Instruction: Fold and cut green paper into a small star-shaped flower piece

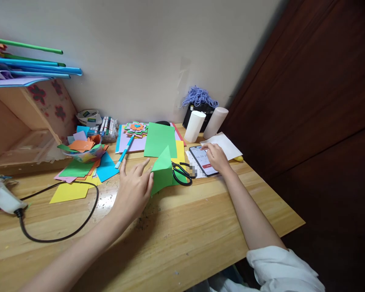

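My left hand (134, 187) is over the desk at the middle, its thumb and finger closed at the left edge of a folded sheet of green paper (162, 172). The sheet stands up from the desk with one corner pointing upward. My right hand (216, 157) reaches over a phone (197, 156), fingers stretched out toward its lit screen, which shows a timer-like row of digits and a red button. Black-handled scissors (182, 178) lie between the two hands, their blades hidden by the green paper. A blue marker (125, 152) rests beyond my left hand.
Coloured paper scraps fill a bowl (84, 156) at left, with loose sheets (69, 192) below it. A black cable (91, 217) loops across the desk. Two white rolls (195, 126) stand near the wall by purple yarn (199, 97). A flat green sheet (160, 140) lies behind.
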Motion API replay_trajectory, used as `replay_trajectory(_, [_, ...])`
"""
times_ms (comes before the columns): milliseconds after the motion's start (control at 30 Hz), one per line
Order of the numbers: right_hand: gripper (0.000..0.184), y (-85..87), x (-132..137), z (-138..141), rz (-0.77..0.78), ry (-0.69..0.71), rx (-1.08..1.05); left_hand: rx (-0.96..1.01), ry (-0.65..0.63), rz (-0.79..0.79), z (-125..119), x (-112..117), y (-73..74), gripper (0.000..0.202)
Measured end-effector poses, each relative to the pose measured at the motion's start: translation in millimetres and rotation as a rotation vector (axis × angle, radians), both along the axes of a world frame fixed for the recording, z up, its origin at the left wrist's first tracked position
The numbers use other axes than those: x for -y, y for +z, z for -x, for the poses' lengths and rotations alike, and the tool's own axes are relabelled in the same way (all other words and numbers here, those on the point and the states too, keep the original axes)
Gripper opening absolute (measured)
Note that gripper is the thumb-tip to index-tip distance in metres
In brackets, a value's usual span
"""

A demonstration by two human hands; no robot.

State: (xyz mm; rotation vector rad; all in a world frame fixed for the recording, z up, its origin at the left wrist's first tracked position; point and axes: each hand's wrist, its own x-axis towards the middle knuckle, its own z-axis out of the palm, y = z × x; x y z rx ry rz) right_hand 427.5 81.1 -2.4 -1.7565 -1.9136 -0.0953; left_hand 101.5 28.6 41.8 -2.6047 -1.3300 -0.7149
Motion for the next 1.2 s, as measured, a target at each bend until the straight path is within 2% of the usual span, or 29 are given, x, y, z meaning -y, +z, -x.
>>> replay_trajectory(167, [0.024,2.8,8.6,-18.5,-0.051,-0.158,-0.078,0.008,0.01,-0.003,0.9,0.2,2.5,0.029])
replay_trajectory(233, [0.022,2.3,9.9,-21.5,-0.043,-0.177,-0.088,0.01,0.012,-0.006,1.4,0.1,2.6,0.029])
replay_trajectory(533, [0.025,0.7,11.5,-18.0,0.053,0.025,-0.074,0.023,0.014,-0.011,2.0,0.5,4.1,0.029])
replay_trajectory(733, [0.024,1.1,12.0,-17.5,0.086,0.04,-0.059,0.019,0.015,-0.013,2.7,-0.1,4.3,0.03])
replay_trajectory(833, [0.025,2.2,13.2,-16.1,0.038,0.048,-0.09,0.009,0.02,-0.008,3.1,-0.1,5.4,0.03])
replay_trajectory(967, [0.026,3.4,11.4,-12.3,-0.104,0.008,-0.244,0.005,0.028,-0.009,3.3,-0.2,7.0,0.03])
replay_trajectory(1033, [0.025,3.6,8.8,-5.9,-0.125,-0.021,-0.375,0.004,0.037,-0.011,3.2,-0.5,6.2,0.03])
replay_trajectory(1133, [0.02,4.8,6.4,18.5,-0.082,0.011,-0.624,-0.013,0.067,-0.001,2.9,-0.9,3.6,0.03])
replay_trajectory(1200, [0.016,6.2,8.7,46.3,0.014,0.144,-0.81,-0.029,0.093,0.015,2.5,-0.4,2.8,0.031])
